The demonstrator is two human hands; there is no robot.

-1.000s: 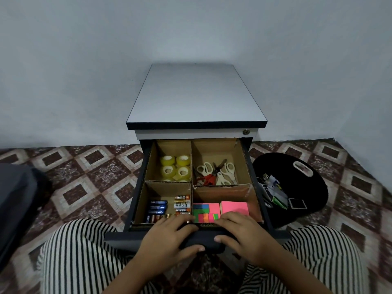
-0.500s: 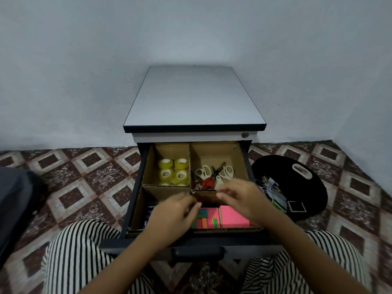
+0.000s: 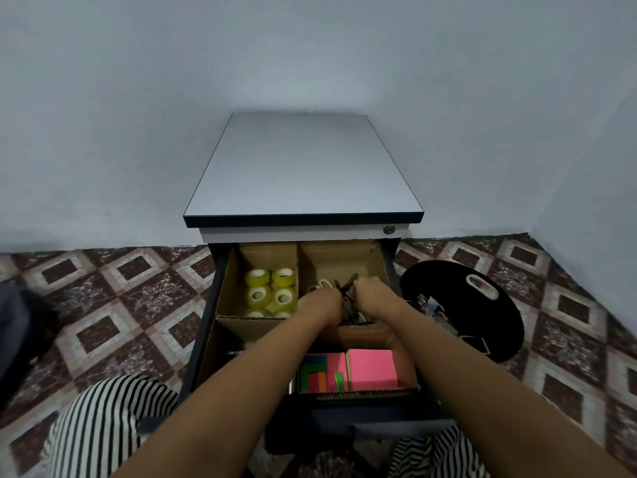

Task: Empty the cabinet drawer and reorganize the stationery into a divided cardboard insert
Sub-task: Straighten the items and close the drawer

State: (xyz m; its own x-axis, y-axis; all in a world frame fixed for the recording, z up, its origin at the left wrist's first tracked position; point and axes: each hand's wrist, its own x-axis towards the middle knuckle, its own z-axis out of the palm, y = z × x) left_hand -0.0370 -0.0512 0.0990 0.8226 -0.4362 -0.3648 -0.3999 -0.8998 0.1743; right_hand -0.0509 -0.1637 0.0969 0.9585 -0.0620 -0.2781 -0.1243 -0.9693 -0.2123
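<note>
Both hands have gone deeper into the drawer (image 3: 211, 315) since half a second ago, from above the middle divider into the rear right compartment, and the forearms now stretch across the front half.

At the far left edge sits a dark grey object (image 3: 15, 336), too cut off to identify. Beside it a knee in striped trousers (image 3: 103, 426) rests over the patterned floor tiles (image 3: 131, 305). The cabinet (image 3: 303, 167) stands against the wall, its top drawer pulled out toward the person. A divided cardboard insert (image 3: 256, 320) fills the drawer. Its rear left compartment holds yellow tape rolls (image 3: 270, 291) lying flat and close together. The front left compartment is mostly hidden under the left forearm, so its contents cannot be made out.

The left hand (image 3: 320, 305) is in the rear right compartment, back up, fingers bent down out of sight; whether they grip anything cannot be told. Scissors (image 3: 322, 283) lie in that compartment, white handles showing beyond the left hand and a dark pair between the two hands. The right hand (image 3: 374, 294) is just beside the left, fingers curled toward the dark pair, but blur hides whether they clamp on it.

In the front right compartment a multicoloured sticky pad (image 3: 322, 372) lies touching a pink sticky pad (image 3: 372, 369).

On the floor to the right of the drawer rests a round black tray (image 3: 489, 326) with small clips (image 3: 432, 307) at its near edge.
</note>
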